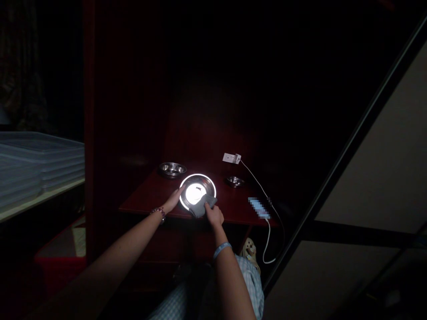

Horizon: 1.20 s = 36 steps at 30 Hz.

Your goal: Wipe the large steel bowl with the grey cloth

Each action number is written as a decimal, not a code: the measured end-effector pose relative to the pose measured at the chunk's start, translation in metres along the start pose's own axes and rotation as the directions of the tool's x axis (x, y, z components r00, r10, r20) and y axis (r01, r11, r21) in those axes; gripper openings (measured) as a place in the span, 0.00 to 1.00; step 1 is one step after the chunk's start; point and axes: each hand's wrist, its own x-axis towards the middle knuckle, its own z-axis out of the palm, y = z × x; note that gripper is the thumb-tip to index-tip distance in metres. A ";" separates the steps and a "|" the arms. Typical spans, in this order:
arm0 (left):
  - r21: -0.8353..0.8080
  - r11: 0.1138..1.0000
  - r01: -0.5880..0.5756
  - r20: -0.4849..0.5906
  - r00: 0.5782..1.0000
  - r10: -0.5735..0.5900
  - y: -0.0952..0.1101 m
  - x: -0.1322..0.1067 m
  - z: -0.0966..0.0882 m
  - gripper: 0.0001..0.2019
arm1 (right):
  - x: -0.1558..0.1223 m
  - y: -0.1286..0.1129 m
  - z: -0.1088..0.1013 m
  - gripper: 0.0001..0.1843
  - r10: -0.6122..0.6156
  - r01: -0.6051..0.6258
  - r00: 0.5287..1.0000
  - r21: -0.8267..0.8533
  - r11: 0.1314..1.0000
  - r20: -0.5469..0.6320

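Observation:
A shiny round metal plate [197, 178] is tilted up over the front of a dark red desk surface, its middle glaring with reflected light. At its left rim my left hand [173, 200] is closed, the thumb over the edge and the other fingers hidden behind. My right hand [214, 214] grips a grey cloth [201, 208], which lies against the lower right of the plate. Behind to the left stands a metal bowl [172, 170]. A smaller metal bowl [235, 181] sits to the right.
A phone [259, 207] lies at the desk's [147, 200] right, its white cable [255, 176] running to a wall socket [230, 158]. Stacked clear plastic containers [40, 169] stand on a shelf at left. A slanted dark frame edge [347, 151] crosses the right side.

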 end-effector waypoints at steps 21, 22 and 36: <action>0.083 0.993 0.084 -0.073 0.994 -0.078 0.017 -0.009 0.014 0.11 | 0.005 -0.003 0.001 0.34 0.028 -0.028 0.999 -0.011 1.000 0.016; 0.084 0.992 0.092 -0.085 0.993 -0.085 0.016 -0.008 0.014 0.10 | 0.006 -0.003 0.000 0.34 0.030 -0.030 0.999 -0.013 0.999 0.020; 0.079 0.988 0.133 -0.126 0.984 -0.123 0.010 -0.003 0.010 0.11 | 0.017 0.008 -0.008 0.30 -0.016 0.025 0.998 0.144 0.989 -0.067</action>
